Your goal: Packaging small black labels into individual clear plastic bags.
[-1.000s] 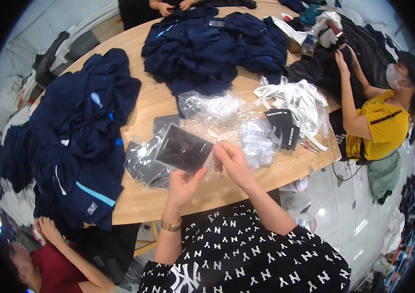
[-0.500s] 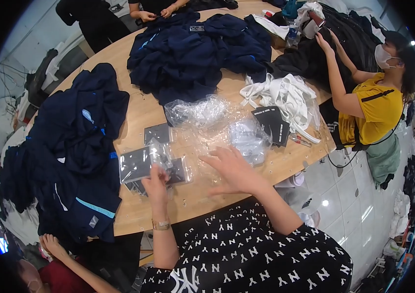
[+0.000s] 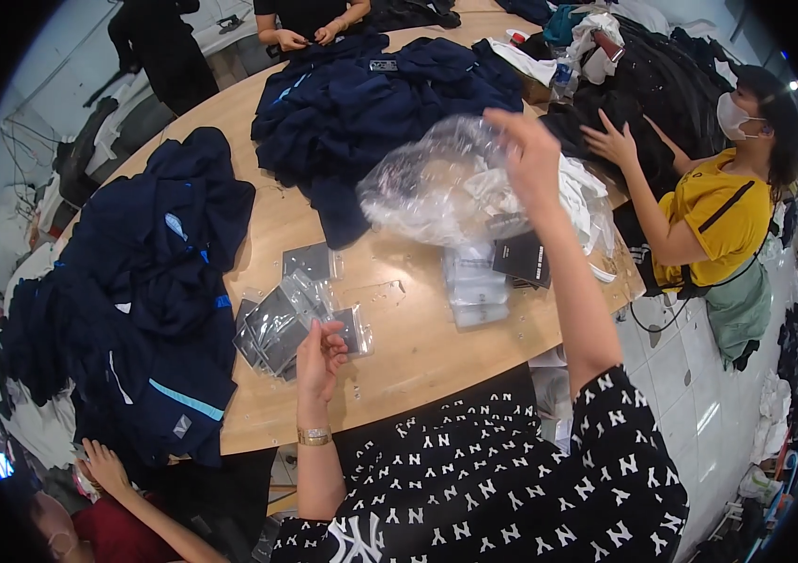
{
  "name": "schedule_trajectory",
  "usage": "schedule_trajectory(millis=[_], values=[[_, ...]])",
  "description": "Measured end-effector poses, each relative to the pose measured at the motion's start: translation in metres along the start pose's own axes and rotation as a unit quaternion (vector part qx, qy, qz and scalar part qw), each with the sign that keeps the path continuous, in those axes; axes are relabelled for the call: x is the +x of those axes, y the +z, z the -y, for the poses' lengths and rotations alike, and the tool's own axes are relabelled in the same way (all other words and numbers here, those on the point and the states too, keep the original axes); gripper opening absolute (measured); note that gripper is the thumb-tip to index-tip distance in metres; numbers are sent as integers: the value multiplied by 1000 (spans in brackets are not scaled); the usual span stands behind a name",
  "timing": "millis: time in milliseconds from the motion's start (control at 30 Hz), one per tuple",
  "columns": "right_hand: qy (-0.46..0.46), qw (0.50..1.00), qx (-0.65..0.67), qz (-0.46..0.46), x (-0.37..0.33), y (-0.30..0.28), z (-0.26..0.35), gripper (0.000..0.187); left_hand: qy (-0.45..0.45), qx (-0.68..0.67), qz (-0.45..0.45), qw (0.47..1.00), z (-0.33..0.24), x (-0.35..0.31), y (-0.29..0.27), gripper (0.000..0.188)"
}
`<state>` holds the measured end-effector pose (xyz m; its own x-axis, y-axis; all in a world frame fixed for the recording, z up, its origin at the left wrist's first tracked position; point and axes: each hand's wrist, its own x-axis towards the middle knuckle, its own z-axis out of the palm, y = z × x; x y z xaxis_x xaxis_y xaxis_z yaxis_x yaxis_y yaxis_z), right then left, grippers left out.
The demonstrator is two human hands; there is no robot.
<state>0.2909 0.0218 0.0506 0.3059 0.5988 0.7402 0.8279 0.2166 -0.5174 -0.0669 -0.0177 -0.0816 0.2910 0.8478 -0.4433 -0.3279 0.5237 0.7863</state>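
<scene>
Right bare hand (image 3: 530, 161): stretched out, at the upper right edge of a large crumpled clear plastic bag (image 3: 418, 192); too blurred to tell a pinch from a light touch.
Left bare hand (image 3: 320, 357): half-curled, fingers loosely apart, right beside a loose pile of flat clear plastic packets with dark inserts (image 3: 275, 324); nothing visible in the grasp.
Bag's place: between a heap of crumpled navy-blue garments (image 3: 380, 98) and a folded stack of pale translucent plastic sleeves (image 3: 476, 296); cannot tell whether resting or hanging.
Bag's feel: likely very light, soft and slippery, prone to billow; best taken by a gathered fold of rim rather than one thin layer.
Packets' place: overlapping on the pale wooden tabletop (image 3: 399, 361), left of the sleeves.
Packets' feel: probably light, slick outside, stiffened by the insert; best pinched at one edge, thumb above, without creasing the corners.
Sleeves' feel: presumably limp and slippery, likely to fan out; best pressed flat, then lifted by a folded edge.
Beside the sleeves: a flat black printed sheet (image 3: 519, 260), just right, apparently fairly stiff.
</scene>
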Motion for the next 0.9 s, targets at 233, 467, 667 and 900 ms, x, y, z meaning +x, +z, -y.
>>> schedule_trajectory(millis=[233, 467, 667, 900], values=[[-78, 988, -4, -133, 63, -6, -8, 39, 29, 62, -20, 997, -3, -7, 2, 35], [41, 848, -287, 445, 8, 6, -82, 72, 30, 109, 13, 994, 3, -8, 9, 28], [-10, 982, -21, 186, -30, -58, -40, 87, 51, 175, 10, 983, 7, -7, 15, 23], [236, 965, -110, 31, -179, -86, -43, 82, 159, 419, 129, 884, 41, 28, 98, 23]])
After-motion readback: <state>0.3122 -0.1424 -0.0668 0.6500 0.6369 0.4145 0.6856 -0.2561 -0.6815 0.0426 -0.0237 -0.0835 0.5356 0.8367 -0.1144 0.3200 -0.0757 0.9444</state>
